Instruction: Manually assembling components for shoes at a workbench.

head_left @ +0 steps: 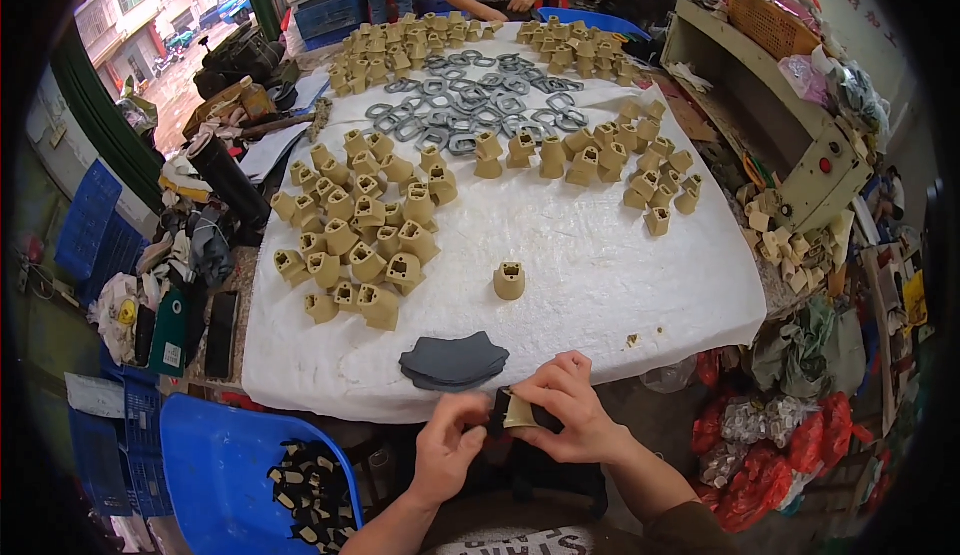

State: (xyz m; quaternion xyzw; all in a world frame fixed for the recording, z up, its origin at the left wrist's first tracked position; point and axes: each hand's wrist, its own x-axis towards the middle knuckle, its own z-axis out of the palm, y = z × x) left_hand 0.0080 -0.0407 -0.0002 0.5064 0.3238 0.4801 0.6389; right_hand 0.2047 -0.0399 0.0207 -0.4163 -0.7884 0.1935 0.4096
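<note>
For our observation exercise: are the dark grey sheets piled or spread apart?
Piled: the dark grey sheets lie overlapping on the white cover.

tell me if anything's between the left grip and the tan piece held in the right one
Dark material covers the edge of the tan piece that faces the left grip. Nothing else visible stands between them; whether they touch is unclear. The right grip holds the piece from the other side.

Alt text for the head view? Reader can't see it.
A person's right hand holds a tan piece with black material on it at the near edge of a white-covered table, left hand close beside it. Beyond lie dark sheets, many tan blocks and grey rings; a blue tub stands at left.
</note>
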